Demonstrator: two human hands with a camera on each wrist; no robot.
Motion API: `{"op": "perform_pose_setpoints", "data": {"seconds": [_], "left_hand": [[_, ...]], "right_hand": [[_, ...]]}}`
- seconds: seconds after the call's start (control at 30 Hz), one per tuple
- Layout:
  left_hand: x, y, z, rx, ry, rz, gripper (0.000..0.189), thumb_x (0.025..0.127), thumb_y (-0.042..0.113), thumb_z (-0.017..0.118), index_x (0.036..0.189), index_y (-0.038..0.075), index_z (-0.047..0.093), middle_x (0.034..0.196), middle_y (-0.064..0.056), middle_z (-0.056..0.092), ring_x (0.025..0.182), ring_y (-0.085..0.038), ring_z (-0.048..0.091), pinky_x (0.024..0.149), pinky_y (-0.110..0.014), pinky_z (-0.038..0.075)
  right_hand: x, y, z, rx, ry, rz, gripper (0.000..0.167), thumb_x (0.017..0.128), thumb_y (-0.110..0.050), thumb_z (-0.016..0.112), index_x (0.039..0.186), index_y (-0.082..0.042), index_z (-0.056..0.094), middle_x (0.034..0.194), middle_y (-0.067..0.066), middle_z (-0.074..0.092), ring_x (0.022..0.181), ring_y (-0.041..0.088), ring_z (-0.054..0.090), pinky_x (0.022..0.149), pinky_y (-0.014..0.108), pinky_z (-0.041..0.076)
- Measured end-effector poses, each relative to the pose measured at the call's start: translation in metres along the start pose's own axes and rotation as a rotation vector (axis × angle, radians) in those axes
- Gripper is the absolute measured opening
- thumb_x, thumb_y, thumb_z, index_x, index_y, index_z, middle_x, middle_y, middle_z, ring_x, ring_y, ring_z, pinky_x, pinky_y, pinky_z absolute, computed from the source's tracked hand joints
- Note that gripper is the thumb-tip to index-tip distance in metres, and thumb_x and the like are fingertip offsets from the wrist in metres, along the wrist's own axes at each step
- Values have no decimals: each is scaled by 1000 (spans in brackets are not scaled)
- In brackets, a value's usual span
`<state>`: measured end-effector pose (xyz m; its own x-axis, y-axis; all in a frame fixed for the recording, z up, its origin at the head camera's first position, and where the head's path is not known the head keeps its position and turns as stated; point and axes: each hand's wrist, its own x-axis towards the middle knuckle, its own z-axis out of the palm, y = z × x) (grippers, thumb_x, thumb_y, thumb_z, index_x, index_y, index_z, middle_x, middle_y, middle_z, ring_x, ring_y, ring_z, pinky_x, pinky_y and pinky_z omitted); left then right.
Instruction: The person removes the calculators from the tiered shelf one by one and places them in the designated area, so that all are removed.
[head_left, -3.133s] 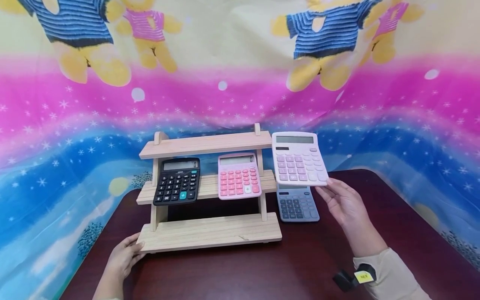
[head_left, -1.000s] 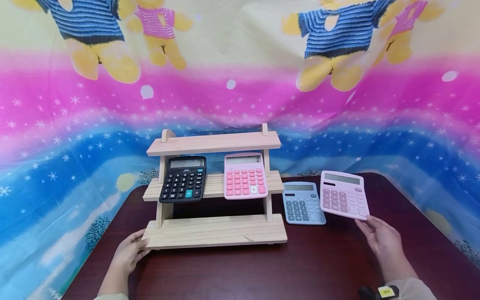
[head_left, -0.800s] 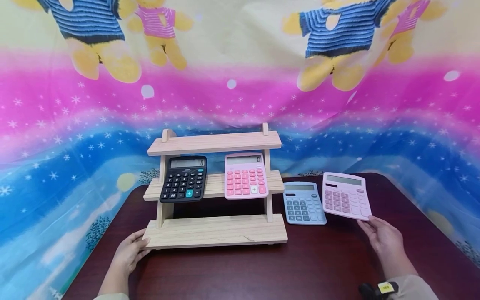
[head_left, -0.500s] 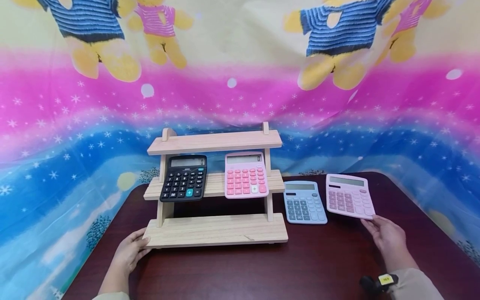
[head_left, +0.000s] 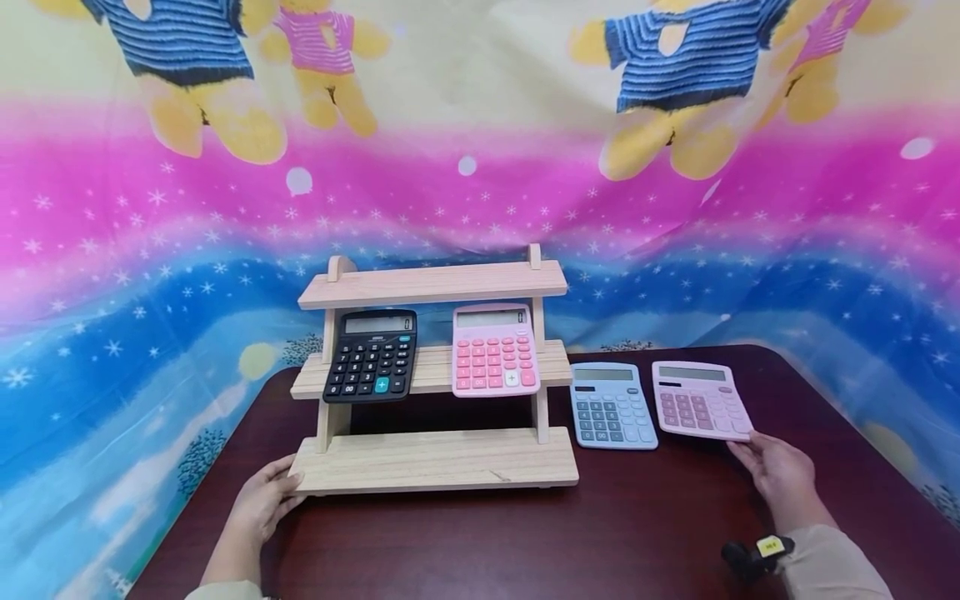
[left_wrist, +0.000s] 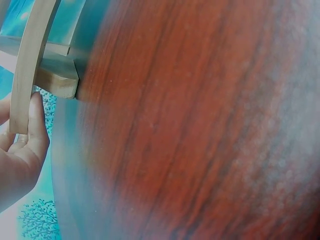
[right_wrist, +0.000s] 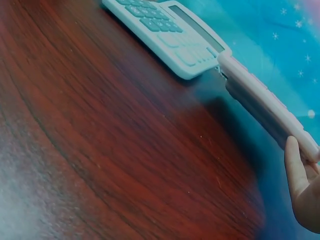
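Note:
My left hand (head_left: 262,500) grips the front left end of the bottom shelf of a three-tier wooden display rack (head_left: 435,462); the left wrist view has thumb and fingers on either side of the board (left_wrist: 27,75). On the right, my right hand (head_left: 783,479) pinches the near right corner of a pale pink calculator (head_left: 701,402). In the right wrist view that calculator (right_wrist: 270,105) is tilted, its held end raised over the table with a shadow below. Just left of it, a light blue calculator (head_left: 613,406) lies face up on the table.
A black calculator (head_left: 371,357) and a brighter pink calculator (head_left: 495,350) lean on the rack's middle shelf. The dark red-brown table (head_left: 465,550) extends in front of the rack. A patterned cloth backdrop (head_left: 480,200) hangs behind and around the table.
My right hand has carried the pale pink calculator from above the blue one, rightward and down to the table area beside it. My left hand keeps its grip on the rack.

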<state>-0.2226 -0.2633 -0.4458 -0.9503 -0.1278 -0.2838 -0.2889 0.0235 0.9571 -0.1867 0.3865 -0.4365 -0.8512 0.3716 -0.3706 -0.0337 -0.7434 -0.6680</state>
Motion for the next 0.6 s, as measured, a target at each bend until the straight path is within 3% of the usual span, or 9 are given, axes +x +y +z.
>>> {"op": "perform_pose_setpoints", "data": {"seconds": [0.23, 0.5, 0.6], "left_hand": [[0, 0, 1, -1, 5, 0, 62, 87, 8, 51, 136, -4, 15, 132, -31, 20, 77, -5, 53, 69, -24, 47], [-2, 2, 1, -9, -13, 1, 62, 87, 8, 50, 136, -5, 13, 131, -32, 18, 79, -7, 53, 69, -25, 47], [-3, 3, 1, -11, -12, -2, 61, 88, 7, 49, 136, -5, 13, 131, -32, 19, 78, -7, 53, 69, -25, 47]], "right_hand": [[7, -2, -5, -61, -12, 20, 30, 84, 7, 46, 60, -4, 60, 62, 7, 60, 63, 18, 60, 63, 34, 50], [17, -8, -19, 28, -96, 158, 29, 86, 6, 41, 61, -1, 55, 64, 12, 59, 66, 21, 60, 69, 37, 48], [21, -9, -21, 29, -69, 179, 16, 86, 6, 43, 75, -1, 53, 64, 12, 59, 66, 21, 60, 71, 36, 47]]}}
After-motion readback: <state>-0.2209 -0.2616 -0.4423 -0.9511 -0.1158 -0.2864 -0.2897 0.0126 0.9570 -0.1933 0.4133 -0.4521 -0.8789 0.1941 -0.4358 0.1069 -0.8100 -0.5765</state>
